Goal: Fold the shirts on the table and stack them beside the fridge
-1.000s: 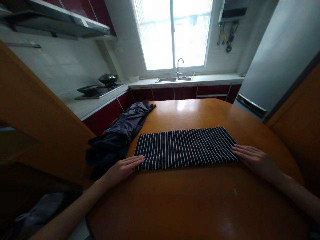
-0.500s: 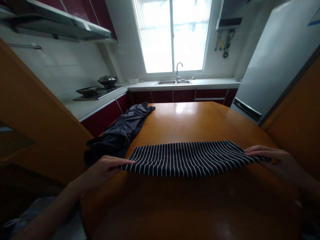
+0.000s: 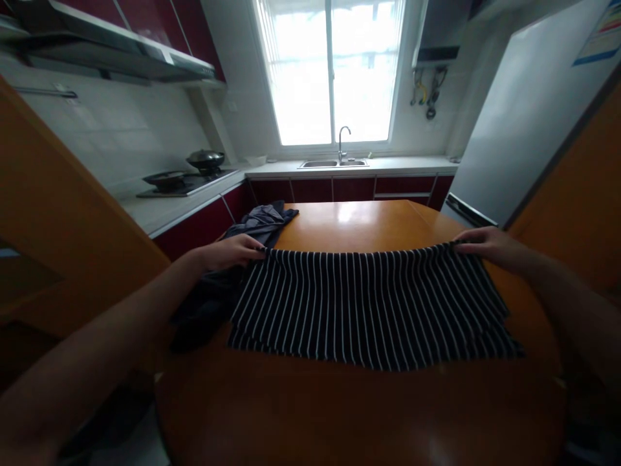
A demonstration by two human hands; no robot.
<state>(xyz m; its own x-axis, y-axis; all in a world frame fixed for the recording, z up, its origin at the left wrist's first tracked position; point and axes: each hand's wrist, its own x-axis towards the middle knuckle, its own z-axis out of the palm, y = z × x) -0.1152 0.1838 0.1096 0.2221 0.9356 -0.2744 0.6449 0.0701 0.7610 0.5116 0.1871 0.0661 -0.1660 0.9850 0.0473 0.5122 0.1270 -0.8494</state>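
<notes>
Pinching striped cloth (image 3: pixel 371 310), hands (image 3: pixel 230 251) (image 3: pixel 495 249) well apart

The left hand (image 3: pixel 231 252) and left forearm (image 3: pixel 129 317) are bare to the edge of view, as are the right hand (image 3: pixel 497 247) and right forearm (image 3: pixel 572 299), whose outline appears softened by shadow and blur.

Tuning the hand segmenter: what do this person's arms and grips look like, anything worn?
Left grip and right grip are bare human hands: no gloves or rings visible. Left forearm and right forearm are bare too; no sleeves, watches, cables or markings seen. Dim and blurred, so fine detail is unclear.
</notes>
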